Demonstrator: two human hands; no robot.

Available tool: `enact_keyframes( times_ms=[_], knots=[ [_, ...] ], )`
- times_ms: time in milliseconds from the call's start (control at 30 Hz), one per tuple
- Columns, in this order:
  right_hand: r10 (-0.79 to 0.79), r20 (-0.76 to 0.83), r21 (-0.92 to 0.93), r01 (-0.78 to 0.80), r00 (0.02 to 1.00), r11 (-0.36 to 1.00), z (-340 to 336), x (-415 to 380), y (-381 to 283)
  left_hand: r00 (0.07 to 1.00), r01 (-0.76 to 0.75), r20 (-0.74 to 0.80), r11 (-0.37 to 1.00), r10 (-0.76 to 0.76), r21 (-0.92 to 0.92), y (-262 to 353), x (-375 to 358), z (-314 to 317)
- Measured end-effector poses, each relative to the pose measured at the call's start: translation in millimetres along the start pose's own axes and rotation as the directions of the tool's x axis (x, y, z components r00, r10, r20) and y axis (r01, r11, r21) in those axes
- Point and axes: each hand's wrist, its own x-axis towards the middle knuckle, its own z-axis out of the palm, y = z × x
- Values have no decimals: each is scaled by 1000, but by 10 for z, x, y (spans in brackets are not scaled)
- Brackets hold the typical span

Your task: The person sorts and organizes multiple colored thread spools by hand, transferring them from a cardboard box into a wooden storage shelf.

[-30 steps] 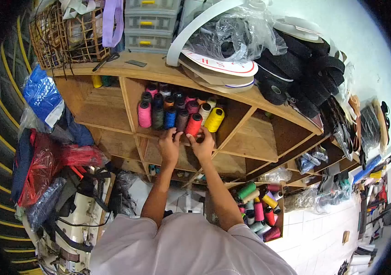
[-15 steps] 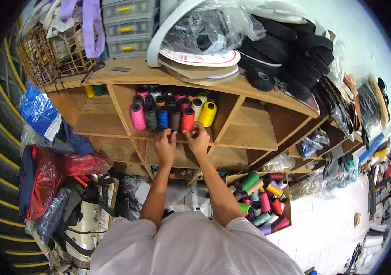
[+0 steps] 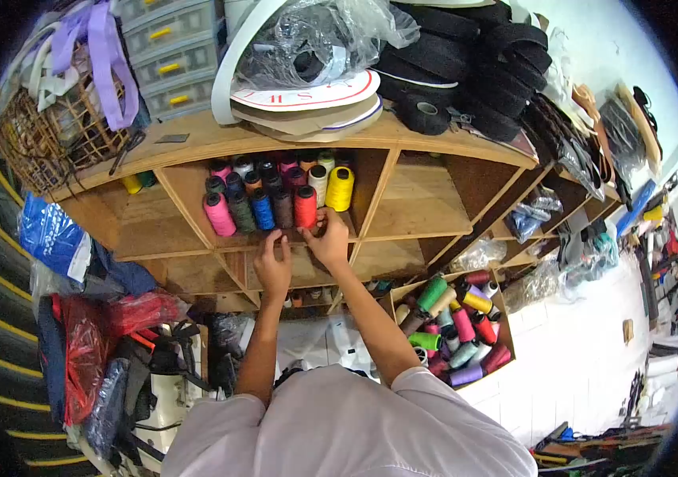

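Observation:
My right hand (image 3: 328, 241) is at the lower right of a red spool of thread (image 3: 305, 207), its thumb at the base in front and its fingers curled against the side. Just left of it, my left hand (image 3: 273, 261) is open, thumb and fingers apart, below a brown spool (image 3: 282, 210) at the shelf edge. In the same front row stand a blue spool (image 3: 263, 211), a dark green spool (image 3: 242, 213) and a pink spool (image 3: 218, 215). A yellow spool (image 3: 340, 189) and a cream spool (image 3: 317, 186) stand to the right. Several more spools are partly hidden behind.
The spools stand in one compartment of a wooden shelf (image 3: 379, 191). At lower right, a box (image 3: 506, 314) holds several loose spools. Black strap rolls (image 3: 426, 71) and a plastic bag (image 3: 307, 48) lie on top. Wrapped bags (image 3: 89, 350) hang at left.
The view has shifted, so the shelf appears further left. My left hand has drawn away from the spools, its fingers now apart. My right hand stays at the red spool.

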Motion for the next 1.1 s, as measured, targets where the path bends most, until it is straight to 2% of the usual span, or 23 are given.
enact_keyframes(
  times_ms=[67,167,200,300,333,433,467,600,667,767,800,833,900,933,1000,1033,1067,1100],
  knots=[
    [4,-2,-13,-4,1000,1000,11,-26,-3,1000,24,20,991,-21,-129,-91,-92,-19],
    [16,-16,-1,-16,1000,1000,37,-29,-28,992,-19,120,995,30,-95,-13,-68,-186],
    [5,-34,-23,-5,999,1000,46,-29,-34,988,17,155,992,3,-125,-28,-60,-196],
    [1,-43,-47,-3,999,999,68,-26,-55,986,-7,161,984,37,-179,-172,-43,-168],
    [0,-57,-50,-3,998,999,81,-28,-61,974,73,227,975,-25,-209,-159,-56,-220],
    [9,-69,-63,-14,998,998,93,-36,-73,971,14,235,981,33,-195,-163,-28,-256],
    [-13,-72,-76,7,997,997,93,-37,-76,967,69,255,978,-17,-196,-159,-38,-258],
    [0,-56,-87,-5,998,996,68,-43,-102,964,52,267,974,9,-222,-180,-48,-263],
    [-36,-46,-86,32,998,996,74,-38,-69,957,46,289,984,7,-173,-181,-40,-270],
    [-55,-91,-91,46,994,995,84,-77,-64,945,81,326,975,-9,-207,-269,-62,-238],
    [29,-10,-69,-30,1000,997,44,-125,-79,951,66,308,979,-3,-195,-253,-64,-243],
    [41,-16,-76,-42,999,996,-6,-193,-98,947,70,321,977,-2,-200,-233,-71,-255],
    [-88,-63,-139,78,994,987,-73,-376,-175,950,34,312,987,17,-158,-203,-44,-276],
    [-24,19,-112,26,1000,993,-178,-566,-258,951,36,310,989,11,-147,-186,-48,-274],
    [-121,35,-172,125,992,977,-312,-1026,-274,955,11,293,988,36,-156,-197,-54,-260],
    [-54,145,-143,75,988,987,-408,-1327,-205,961,-13,269,986,58,-165,-196,-59,-245],
    [12,254,-120,20,967,993,-528,-1635,-100,943,89,328,990,-49,-108,-130,-62,-286],
    [40,289,-143,2,957,990,-673,-1918,-36,939,84,343,990,-41,-113,-139,-81,-263]
  ],
)
